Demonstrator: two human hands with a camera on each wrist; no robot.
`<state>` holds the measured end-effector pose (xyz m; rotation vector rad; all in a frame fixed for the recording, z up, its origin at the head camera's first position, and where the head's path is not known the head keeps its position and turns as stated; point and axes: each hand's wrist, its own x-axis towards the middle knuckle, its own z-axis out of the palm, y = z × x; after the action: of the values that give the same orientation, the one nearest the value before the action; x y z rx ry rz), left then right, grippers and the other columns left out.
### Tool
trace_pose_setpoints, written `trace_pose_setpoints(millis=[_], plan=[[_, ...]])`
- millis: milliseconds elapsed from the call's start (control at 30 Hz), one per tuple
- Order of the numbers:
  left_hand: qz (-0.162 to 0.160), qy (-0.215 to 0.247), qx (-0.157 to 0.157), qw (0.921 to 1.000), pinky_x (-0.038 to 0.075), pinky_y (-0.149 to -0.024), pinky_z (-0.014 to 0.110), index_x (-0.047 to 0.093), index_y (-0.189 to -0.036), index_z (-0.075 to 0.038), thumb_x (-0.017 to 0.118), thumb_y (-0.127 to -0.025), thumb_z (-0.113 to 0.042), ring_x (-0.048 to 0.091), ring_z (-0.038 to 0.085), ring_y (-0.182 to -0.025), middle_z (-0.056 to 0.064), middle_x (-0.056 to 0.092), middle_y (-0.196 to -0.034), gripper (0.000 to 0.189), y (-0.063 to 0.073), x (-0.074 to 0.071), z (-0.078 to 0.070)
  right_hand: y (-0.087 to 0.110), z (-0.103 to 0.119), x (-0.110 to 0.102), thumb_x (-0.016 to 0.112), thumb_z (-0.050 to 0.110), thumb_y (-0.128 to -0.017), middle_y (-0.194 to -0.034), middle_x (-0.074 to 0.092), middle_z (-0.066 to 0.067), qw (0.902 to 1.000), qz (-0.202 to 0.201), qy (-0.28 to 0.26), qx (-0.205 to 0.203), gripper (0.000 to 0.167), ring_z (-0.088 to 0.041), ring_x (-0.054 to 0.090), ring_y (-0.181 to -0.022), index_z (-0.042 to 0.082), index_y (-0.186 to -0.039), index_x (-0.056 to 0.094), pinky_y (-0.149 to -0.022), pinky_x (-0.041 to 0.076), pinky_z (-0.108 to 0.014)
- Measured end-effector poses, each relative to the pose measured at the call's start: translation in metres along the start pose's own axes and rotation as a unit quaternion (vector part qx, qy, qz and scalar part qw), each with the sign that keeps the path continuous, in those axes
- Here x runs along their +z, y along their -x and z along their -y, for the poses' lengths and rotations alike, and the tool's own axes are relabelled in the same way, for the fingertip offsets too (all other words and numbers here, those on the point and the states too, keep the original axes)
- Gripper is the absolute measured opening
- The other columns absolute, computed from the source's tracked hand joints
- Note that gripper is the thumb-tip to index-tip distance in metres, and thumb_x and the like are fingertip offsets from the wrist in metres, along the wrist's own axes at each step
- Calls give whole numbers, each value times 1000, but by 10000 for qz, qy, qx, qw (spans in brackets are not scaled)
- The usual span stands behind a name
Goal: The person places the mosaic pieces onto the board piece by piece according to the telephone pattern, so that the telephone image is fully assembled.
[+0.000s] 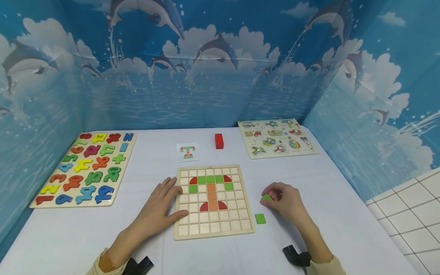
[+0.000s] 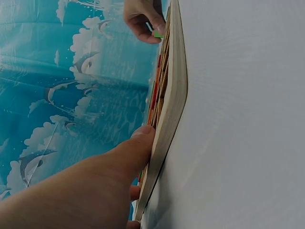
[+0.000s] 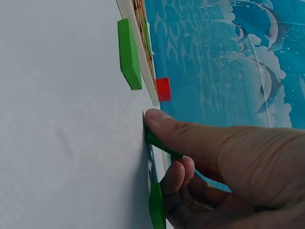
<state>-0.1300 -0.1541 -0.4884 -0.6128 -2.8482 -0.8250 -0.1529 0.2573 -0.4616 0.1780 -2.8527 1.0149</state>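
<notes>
My left hand (image 1: 159, 206) rests on the left edge of a wooden grid board (image 1: 214, 233), its fingers spread along the rim and its thumb over the near squares. On the board, green, red and orange tiles (image 1: 212, 196) form a mushroom-like shape. To the board's right, my right hand (image 1: 285, 200) pinches a green square tile (image 3: 161, 143) between thumb and fingers, low over the table. Beside the board's right edge lies another green tile (image 1: 260, 218). A further green tile (image 3: 157, 207) shows by the curled fingers in the right wrist view, hidden by the hand from above.
Behind the board lie a pattern card (image 1: 188, 152) and a red block (image 1: 219, 141). A number puzzle (image 1: 118, 183) occupies the left side, a picture puzzle board (image 1: 245, 143) the back right. A dolphin-printed curtain (image 1: 206, 99) encloses the white table (image 1: 154, 145).
</notes>
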Motion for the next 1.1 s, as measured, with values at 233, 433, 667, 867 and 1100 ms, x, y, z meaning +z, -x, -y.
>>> trace_pose_setpoints(millis=[233,433,667,867,1100], plan=[[-164,-32,127,9998,26,-125,67,58,-124,-18,79,-91,-53,32,45,-156,20,44,-163,53,2,-3,-3,3,10,3,90,8,-83,-82,68,6,9987,-88,-191,-472,18,-12,60,-79,14,-95,78,-72,58,-22],[-42,46,80,9999,24,-127,66,58,-125,-17,78,-91,-53,30,43,-158,19,42,-164,53,2,-4,-5,9,22,9,86,6,-87,-98,76,10,9937,168,-773,-789,23,-8,69,-92,20,-104,81,-78,63,-25],[130,68,53,9999,22,-129,64,58,-127,-18,78,-91,-54,27,42,-159,18,39,-167,55,0,-4,-7,19,30,17,85,7,-89,-95,73,11,9843,395,-1168,-1267,27,-7,68,-87,18,-113,78,-75,63,-26],[66,2,93,9999,23,-128,65,58,-126,-16,79,-91,-51,29,43,-158,20,40,-166,54,0,-4,-5,22,39,24,87,10,-87,-90,74,11,9790,418,-1516,-1293,21,-8,69,-80,20,-103,77,-73,62,-25],[-27,-71,76,9999,22,-128,64,58,-128,-12,80,-91,-51,28,43,-158,21,40,-166,58,0,-2,-3,19,62,41,89,12,-85,-93,77,12,9690,818,-1797,-1487,18,-7,70,-77,22,-98,80,-71,61,-24]])
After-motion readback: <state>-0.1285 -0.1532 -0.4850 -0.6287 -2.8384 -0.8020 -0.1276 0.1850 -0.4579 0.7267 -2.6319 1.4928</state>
